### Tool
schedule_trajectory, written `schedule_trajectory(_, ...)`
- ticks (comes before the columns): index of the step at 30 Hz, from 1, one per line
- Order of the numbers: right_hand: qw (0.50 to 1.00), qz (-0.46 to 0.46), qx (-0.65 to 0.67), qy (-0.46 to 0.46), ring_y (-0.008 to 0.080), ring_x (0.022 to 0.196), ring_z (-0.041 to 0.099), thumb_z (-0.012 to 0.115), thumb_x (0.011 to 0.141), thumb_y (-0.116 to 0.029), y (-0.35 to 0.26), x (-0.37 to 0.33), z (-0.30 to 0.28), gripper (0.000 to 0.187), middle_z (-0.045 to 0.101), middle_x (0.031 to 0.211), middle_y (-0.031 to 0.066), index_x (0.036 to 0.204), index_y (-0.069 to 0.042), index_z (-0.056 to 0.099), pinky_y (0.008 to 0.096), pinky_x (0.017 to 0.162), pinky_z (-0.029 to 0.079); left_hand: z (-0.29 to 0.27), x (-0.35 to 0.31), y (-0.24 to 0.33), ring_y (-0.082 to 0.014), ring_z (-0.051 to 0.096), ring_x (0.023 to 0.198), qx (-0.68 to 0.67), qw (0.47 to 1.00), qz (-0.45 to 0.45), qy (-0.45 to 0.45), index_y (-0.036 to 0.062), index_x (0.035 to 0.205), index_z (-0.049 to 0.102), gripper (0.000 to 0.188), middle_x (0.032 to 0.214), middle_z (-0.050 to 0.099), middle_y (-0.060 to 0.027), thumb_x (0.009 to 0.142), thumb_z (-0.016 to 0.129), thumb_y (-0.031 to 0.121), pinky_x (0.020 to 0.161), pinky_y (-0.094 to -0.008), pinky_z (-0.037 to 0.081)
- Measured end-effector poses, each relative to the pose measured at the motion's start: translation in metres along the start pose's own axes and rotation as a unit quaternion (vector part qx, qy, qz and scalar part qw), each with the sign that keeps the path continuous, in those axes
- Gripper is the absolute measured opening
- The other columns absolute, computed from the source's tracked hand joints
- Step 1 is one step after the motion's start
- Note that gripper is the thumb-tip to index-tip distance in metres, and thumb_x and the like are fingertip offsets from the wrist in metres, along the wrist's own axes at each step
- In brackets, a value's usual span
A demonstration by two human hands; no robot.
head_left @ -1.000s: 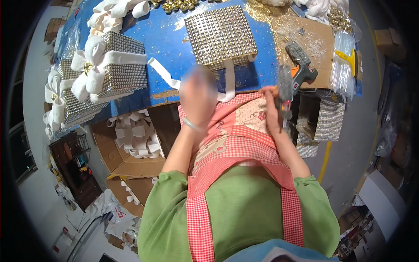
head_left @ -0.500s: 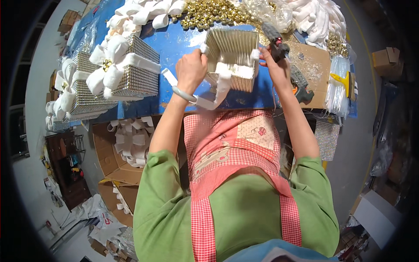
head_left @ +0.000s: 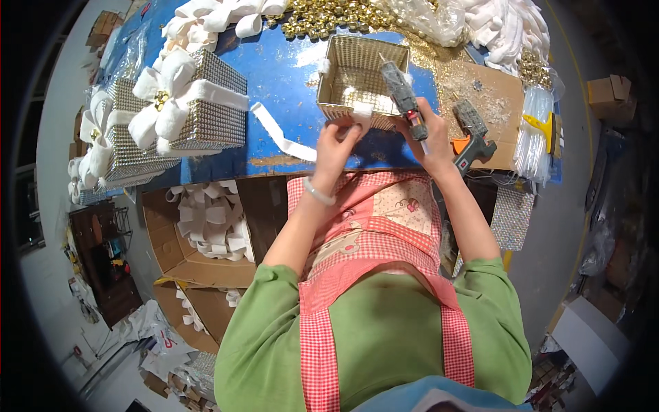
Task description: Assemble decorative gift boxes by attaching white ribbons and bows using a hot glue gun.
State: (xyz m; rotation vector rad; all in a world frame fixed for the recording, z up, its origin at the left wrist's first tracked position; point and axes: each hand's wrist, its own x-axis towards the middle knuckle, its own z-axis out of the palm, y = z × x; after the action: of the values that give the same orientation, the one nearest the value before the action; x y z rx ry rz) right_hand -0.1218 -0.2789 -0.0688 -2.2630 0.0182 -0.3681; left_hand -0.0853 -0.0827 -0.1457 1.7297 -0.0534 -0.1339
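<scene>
In front of me stands an open square box (head_left: pixel 343 86) covered in shiny metallic beading, its opening facing up. My left hand (head_left: pixel 335 147) is closed at its near wall, pinching a white ribbon (head_left: pixel 362 113) that is folded over the rim. My right hand (head_left: pixel 434 137) grips a dark, worn glue gun (head_left: pixel 400 93), whose tip points up and left over the box's right side. A clear stick shows at its rear end. Some right fingers are hidden behind the gun and the box. To the left lies a loose white strip (head_left: pixel 278 134).
Finished-looking boxes with white bows (head_left: pixel 165 99) stand on the left. A second glue gun (head_left: pixel 472 137) with an orange trigger lies by the cardboard (head_left: pixel 504 113). Gold bells (head_left: pixel 322 20) and white bows fill the back. A yellow-handled tool (head_left: pixel 539 123) rests on clear sticks at right.
Both hands have moved from the box's sides to its near wall. My left hand has taken the ribbon there. The glue gun has come left over the box, now in my right hand.
</scene>
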Motion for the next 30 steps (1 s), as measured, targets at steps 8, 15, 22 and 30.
schedule_trajectory(8, 0.997, -0.077, -0.016, -0.017, 0.0298, 0.065, 0.063, 0.07, 0.082, -0.014, 0.003, 0.009, 0.003, 0.023, 0.065, 0.079, 0.0138, 0.097, -0.006, 0.055, 0.0353, 0.057, 0.047, 0.006, -0.003, 0.0, -0.0138, 0.062, 0.085, -0.15, 0.987, -0.036, -0.043, -0.0014, 0.095, 0.062, 0.021, 0.09, 0.067, -0.0099, 0.083, 0.07, 0.014, 0.076, -0.0264, 0.049)
schedule_trajectory(15, 0.862, 0.191, 0.468, -0.024, 0.0076, 0.068, 0.056, 0.065, 0.085, -0.005, 0.006, 0.014, 0.002, 0.022, 0.066, 0.101, 0.0078, 0.103, -0.004, 0.055, 0.0214, 0.057, 0.047, 0.018, 0.004, 0.018, -0.0134, 0.054, 0.071, 0.048, 0.995, 0.051, 0.072, 0.0023, 0.09, 0.063, 0.016, 0.079, 0.057, -0.0036, 0.08, 0.072, 0.012, 0.066, -0.0268, 0.045)
schedule_trajectory(22, 0.999, -0.042, -0.011, -0.017, 0.0383, 0.079, 0.061, 0.067, 0.079, -0.01, -0.016, 0.007, 0.004, 0.024, 0.063, 0.085, 0.0162, 0.101, -0.008, 0.056, 0.0383, 0.065, 0.05, 0.032, 0.005, 0.024, -0.0188, 0.049, 0.079, 0.011, 0.981, 0.109, 0.163, 0.0043, 0.086, 0.063, 0.019, 0.085, 0.05, -0.0057, 0.075, 0.076, 0.013, 0.07, -0.0296, 0.041)
schedule_trajectory(30, 0.997, -0.015, 0.069, 0.023, 0.036, 0.072, 0.061, 0.07, 0.079, -0.011, -0.009, 0.027, 0.006, 0.024, 0.061, 0.079, 0.0161, 0.094, -0.004, 0.053, 0.0369, 0.059, 0.046, 0.026, 0.005, 0.024, -0.0146, 0.054, 0.081, -0.097, 0.983, 0.115, 0.102, 0.0024, 0.092, 0.058, 0.012, 0.085, 0.058, -0.005, 0.085, 0.066, 0.009, 0.074, -0.0287, 0.043)
